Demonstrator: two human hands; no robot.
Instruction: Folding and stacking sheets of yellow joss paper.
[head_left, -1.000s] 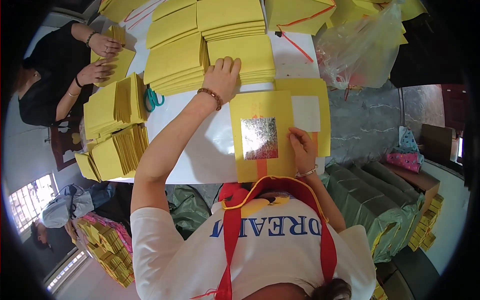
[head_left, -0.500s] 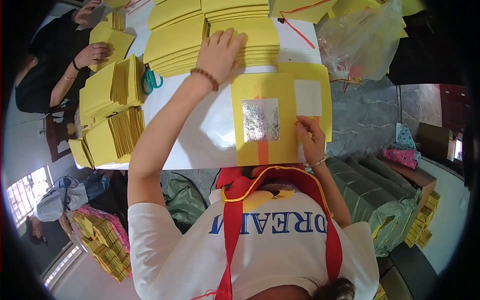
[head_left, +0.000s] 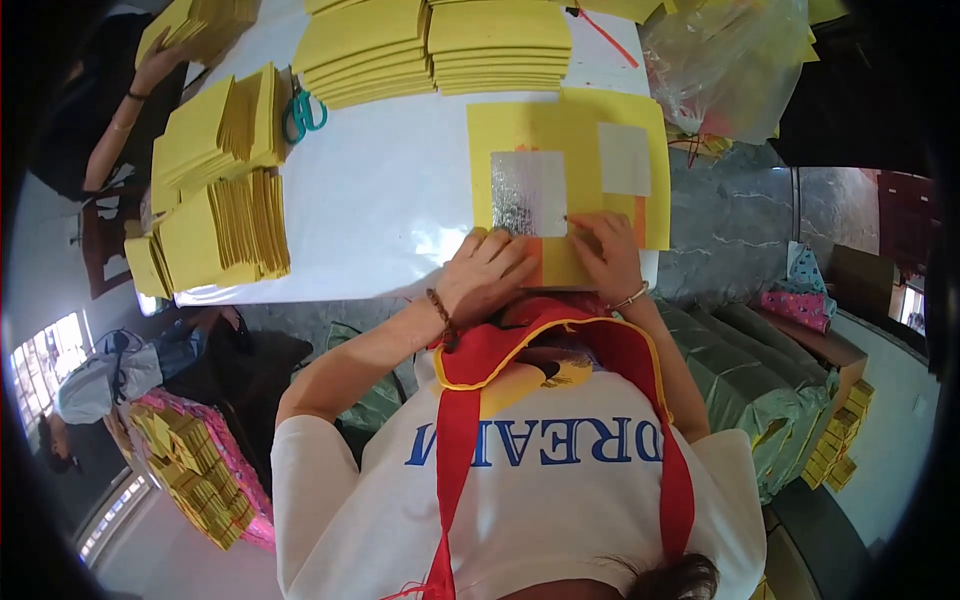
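Note:
A yellow paper sheet (head_left: 500,125) with an orange strip and a silvery foil square (head_left: 528,193) lies flat at the table's near edge. Over its lower left corner my left hand (head_left: 488,272) rests, fingers stretched out and touching the sheet below the foil. My right hand (head_left: 608,252) is at the sheet's right side, its fingertips on the paper beside the foil, thumb and forefinger a little apart. Partly under this sheet, to the right, a second yellow sheet (head_left: 656,165) shows a pale square (head_left: 624,160).
Stacks of yellow paper (head_left: 500,50) stand at the far side of the white table (head_left: 370,200); more bundles (head_left: 215,225) line its left. Teal scissors (head_left: 302,115) lie beside them. A clear plastic bag (head_left: 720,70) sits far right. Another person's hand (head_left: 160,62) touches paper at far left.
My left hand has come back from the far stacks to the sheet's near edge. My right hand has shifted inward onto the paper. The other person's hand has moved farther away.

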